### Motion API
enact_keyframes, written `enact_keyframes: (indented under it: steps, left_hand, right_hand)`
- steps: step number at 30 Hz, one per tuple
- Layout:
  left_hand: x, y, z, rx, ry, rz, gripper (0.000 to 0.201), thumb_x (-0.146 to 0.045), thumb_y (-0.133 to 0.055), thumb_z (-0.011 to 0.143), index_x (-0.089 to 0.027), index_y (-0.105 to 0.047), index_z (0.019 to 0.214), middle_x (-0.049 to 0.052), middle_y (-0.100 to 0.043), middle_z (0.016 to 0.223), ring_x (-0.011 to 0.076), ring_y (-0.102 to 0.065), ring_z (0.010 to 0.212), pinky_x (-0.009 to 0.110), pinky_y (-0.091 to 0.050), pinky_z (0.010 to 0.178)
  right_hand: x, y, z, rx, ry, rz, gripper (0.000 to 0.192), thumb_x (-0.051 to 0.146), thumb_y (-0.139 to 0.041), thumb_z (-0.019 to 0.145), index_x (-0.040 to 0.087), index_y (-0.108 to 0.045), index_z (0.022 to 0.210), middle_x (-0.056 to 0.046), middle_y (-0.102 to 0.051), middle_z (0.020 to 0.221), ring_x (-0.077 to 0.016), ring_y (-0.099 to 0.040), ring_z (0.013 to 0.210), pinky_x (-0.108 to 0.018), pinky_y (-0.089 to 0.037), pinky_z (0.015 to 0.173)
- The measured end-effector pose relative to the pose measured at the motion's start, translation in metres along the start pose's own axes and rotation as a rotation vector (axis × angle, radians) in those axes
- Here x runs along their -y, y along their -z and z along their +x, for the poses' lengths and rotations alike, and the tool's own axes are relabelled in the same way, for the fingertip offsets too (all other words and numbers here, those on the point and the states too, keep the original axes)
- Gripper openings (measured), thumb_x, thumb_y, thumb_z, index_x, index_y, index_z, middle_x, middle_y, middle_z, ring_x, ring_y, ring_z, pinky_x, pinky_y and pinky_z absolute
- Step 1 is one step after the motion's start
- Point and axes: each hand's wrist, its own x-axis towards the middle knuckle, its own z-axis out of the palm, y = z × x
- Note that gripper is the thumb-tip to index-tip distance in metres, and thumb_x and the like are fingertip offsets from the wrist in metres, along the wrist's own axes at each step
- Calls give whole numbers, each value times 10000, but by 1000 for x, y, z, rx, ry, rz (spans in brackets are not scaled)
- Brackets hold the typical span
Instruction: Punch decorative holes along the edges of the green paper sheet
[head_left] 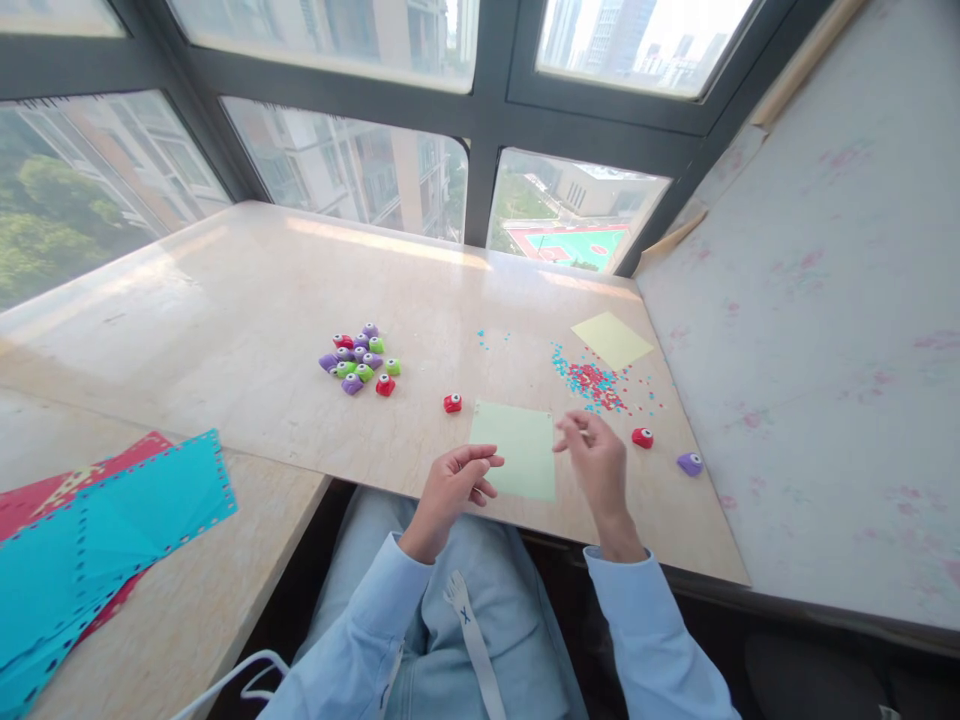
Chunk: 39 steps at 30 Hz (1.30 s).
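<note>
A light green square sheet of paper (517, 450) lies flat at the table's front edge, with small marks near its far corners. My left hand (456, 490) is over the sheet's left edge, its fingers loosely bent and apart, holding nothing I can see. By the sheet's right edge, my right hand (598, 460) has thumb and fingertips drawn together, slightly blurred; anything between them is too small to make out. A red craft hole punch (452, 403) stands just beyond the sheet's far left corner. Another red punch (643, 438) sits right of my right hand, with a purple punch (690, 464) farther right.
Several purple, green and red punches (360, 360) cluster at mid-table. Red and blue paper dots (592, 385) are scattered near a pale yellow sheet (613, 340). Blue punched paper (150, 500) lies over red sheets at left. A wall (825, 350) bounds the right side; windows stand behind.
</note>
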Motion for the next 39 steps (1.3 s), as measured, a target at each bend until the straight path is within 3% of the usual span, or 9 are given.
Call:
enact_keyframes:
  steps: [2, 4, 8, 13, 17, 21, 28, 33, 39]
  left_hand:
    - [0, 5, 3, -56, -54, 51, 365, -307, -631, 738, -112, -678, 1043, 121, -730, 1033, 82, -620, 554, 190, -454, 495]
    - [0, 11, 8, -115, -109, 115, 360, -308, -602, 751, -113, -664, 1047, 115, -721, 1027, 89, -618, 557, 204, -455, 495]
    - [-1, 24, 26, -294, -318, 371, 340, -253, -554, 760, -141, -640, 1070, 113, -685, 1104, 149, -652, 677, 267, -501, 553]
    - [-4, 41, 62, -498, -640, 883, 495, -177, -617, 751, -148, -572, 1243, 143, -633, 1252, 295, -602, 1118, 450, -509, 930]
    - [-12, 46, 87, -444, -630, 1118, 515, -168, -646, 776, -130, -555, 1282, 141, -680, 1184, 331, -585, 1132, 493, -456, 998]
    - [-20, 45, 95, -404, -603, 1115, 445, -155, -630, 805, -144, -576, 1247, 102, -719, 1034, 286, -630, 1015, 446, -483, 940]
    - [-24, 21, 65, -459, -746, 836, 430, -238, -650, 854, -185, -533, 1264, 85, -708, 1067, 220, -659, 989, 355, -513, 855]
    - [-18, -13, 43, -317, -880, 906, 411, -320, -625, 901, -201, -534, 1284, 102, -696, 1092, 234, -647, 1018, 371, -506, 896]
    - [-7, -29, 34, -154, -1007, 931, 268, -274, -484, 977, -182, -576, 1211, 127, -668, 1128, 222, -643, 1035, 352, -527, 881]
  right_hand:
    - [-5, 12, 13, -132, -102, 41, 490, 343, -573, 843, 159, -549, 1297, -153, -679, 1198, -198, -718, 699, -255, -461, 440]
    - [-8, 22, 19, -142, -108, 22, 621, 336, -584, 831, 160, -451, 1411, -170, -645, 1276, -218, -731, 750, -254, -465, 429]
    - [-16, 26, 9, -49, -74, -20, 406, 409, -633, 825, 147, -648, 1134, -132, -731, 1054, -206, -721, 678, -298, -536, 559]
    - [-22, 16, -11, 46, -122, 58, 326, 456, -676, 804, 164, -685, 949, -74, -734, 848, -186, -696, 652, -316, -556, 654]
    - [-19, 6, -21, 138, -156, 101, 317, 465, -673, 802, 172, -690, 921, -70, -734, 850, -173, -680, 635, -303, -549, 635]
    - [-11, -1, -24, 179, -147, 133, 313, 461, -668, 810, 171, -692, 925, -75, -735, 860, -167, -677, 636, -293, -543, 617]
    - [8, -16, -12, 272, -153, 293, 355, 470, -680, 820, 150, -684, 974, -96, -738, 868, -166, -680, 658, -253, -516, 526]
    - [29, -33, -3, 462, -230, 486, 476, 521, -706, 790, 158, -697, 1098, -110, -738, 1024, -196, -703, 805, -300, -582, 629]
    - [32, -37, -10, 394, -232, 557, 405, 471, -760, 762, 169, -721, 1030, -52, -744, 902, -180, -692, 786, -311, -582, 694]
